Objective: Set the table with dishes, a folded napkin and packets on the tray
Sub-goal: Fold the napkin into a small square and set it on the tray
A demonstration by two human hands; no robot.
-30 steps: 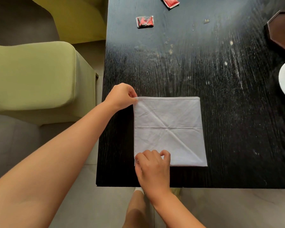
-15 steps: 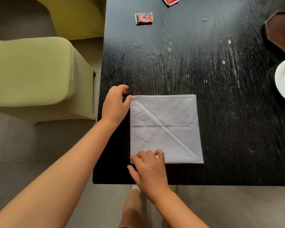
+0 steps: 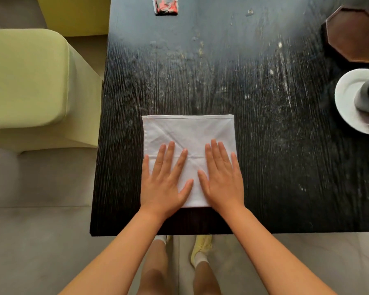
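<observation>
Napkin (image 3: pixel 188 133): white, near-square, no clear long axis; edges parallel w/ table (image 3: pixel 264 167) edges, at near edge.
Left hand (image 3: pixel 164 179) & right hand (image 3: pixel 222 177): flat, fingers straight, pointing away, pressing near half, prob. smoothing creases before fold.
Packet (image 3: pixel 166 6): far end.
Tray (image 3: pixel 354 35): far right.

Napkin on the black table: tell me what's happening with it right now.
A person is pressing both hands flat on the white napkin, left hand and right hand side by side on its near half, fingers straight, as if smoothing it. The napkin lies squared up near the front edge of the black table. A red packet sits untouched at the far edge, and the brown tray and a white saucer holding a cup are off to the right.
</observation>
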